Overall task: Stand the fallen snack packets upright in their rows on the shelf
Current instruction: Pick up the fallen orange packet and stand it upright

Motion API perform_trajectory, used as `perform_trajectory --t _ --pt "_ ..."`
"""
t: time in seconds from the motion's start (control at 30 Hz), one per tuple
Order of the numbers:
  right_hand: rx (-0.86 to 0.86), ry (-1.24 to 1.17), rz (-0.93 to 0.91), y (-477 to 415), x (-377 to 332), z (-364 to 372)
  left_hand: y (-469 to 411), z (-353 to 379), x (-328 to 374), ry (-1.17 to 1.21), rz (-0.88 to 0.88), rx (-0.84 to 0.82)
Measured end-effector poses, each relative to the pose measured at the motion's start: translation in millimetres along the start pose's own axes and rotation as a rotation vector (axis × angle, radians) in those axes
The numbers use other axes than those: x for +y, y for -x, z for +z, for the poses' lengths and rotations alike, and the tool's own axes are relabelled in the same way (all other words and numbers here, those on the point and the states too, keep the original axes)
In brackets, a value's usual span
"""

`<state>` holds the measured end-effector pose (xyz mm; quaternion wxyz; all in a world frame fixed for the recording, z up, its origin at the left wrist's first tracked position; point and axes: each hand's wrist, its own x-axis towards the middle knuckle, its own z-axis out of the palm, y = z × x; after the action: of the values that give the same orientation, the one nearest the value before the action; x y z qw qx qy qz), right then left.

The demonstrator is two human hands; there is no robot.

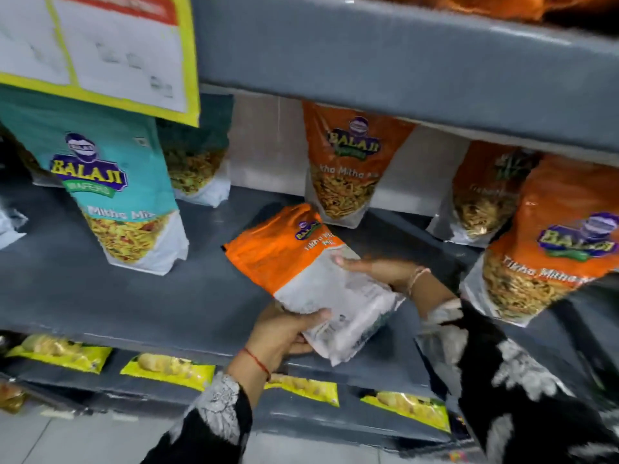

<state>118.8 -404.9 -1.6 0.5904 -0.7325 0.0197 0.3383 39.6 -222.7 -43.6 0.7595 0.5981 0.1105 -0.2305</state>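
Head view of a grey shelf (110, 296). I see an orange-and-white snack packet (294, 262) lying tilted near the shelf's front edge, its orange top pointing toward the back and its white bottom toward me. My left hand (284, 333) grips the white lower end, thumb on top and fingers underneath; my right hand (378, 271) clasps the packet's right side, fingertips (340, 261) resting on its face. Both sleeves are black with a white pattern. Behind the held packet an orange packet (345, 169) stands upright against the white back wall; further right another orange packet (482, 192) stands at the back, and a large orange one (549, 242) leans in front of it, close to my right forearm. On the left a teal packet (110, 182) stands upright with a second teal packet (197, 155) behind it. A yellow-bordered price sign (100, 48) hangs from the shelf above (402, 58), covering the teal packet's top. Below, yellow packets (167, 368) lie flat along the lower shelf. The picture is blurred, so small print is unreadable.
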Motion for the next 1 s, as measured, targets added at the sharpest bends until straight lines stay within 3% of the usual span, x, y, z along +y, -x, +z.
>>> perform_trajectory --t 0.1,0.33,0.47,0.57,0.63,0.7,0.73,0.8,0.9,1.0 --pt "0.175 0.039 -0.208 17.0 14.9 4.7 7.0 -1.8 5.2 -0.084 0.185 0.035" --pt "0.574 -0.043 -0.597 4.8 26.7 4.3 -39.9 -7.0 64.1 -0.56 0.493 0.23" --pt "0.713 -0.076 -0.616 -21.0 46.6 12.9 -75.7 -16.0 63.1 -0.684 0.485 0.19" --pt "0.779 -0.124 -0.659 -24.5 51.0 25.8 -86.3 -26.3 49.5 -0.612 0.478 0.146" --pt "1.016 -0.142 -0.667 -20.4 55.7 39.6 -84.1 -28.5 38.6 -0.548 0.484 0.162" --pt "1.301 0.095 -0.636 -17.9 68.1 62.5 -74.7 -22.3 26.6 -0.548 0.519 0.286" --pt "1.34 0.234 -0.632 -17.5 74.8 78.1 -66.8 -15.7 18.5 -0.563 0.537 0.36" --pt "1.238 0.418 -0.596 -21.0 80.5 106.6 -43.3 7.4 2.2 -0.609 0.57 0.481" --pt "1.195 0.44 -0.458 -31.3 81.6 113.6 3.5 38.4 -16.0 -0.6 0.634 0.508" --pt "1.005 0.111 -0.497 -21.8 76.3 82.4 11.3 24.1 -12.2 -0.456 0.746 0.444"
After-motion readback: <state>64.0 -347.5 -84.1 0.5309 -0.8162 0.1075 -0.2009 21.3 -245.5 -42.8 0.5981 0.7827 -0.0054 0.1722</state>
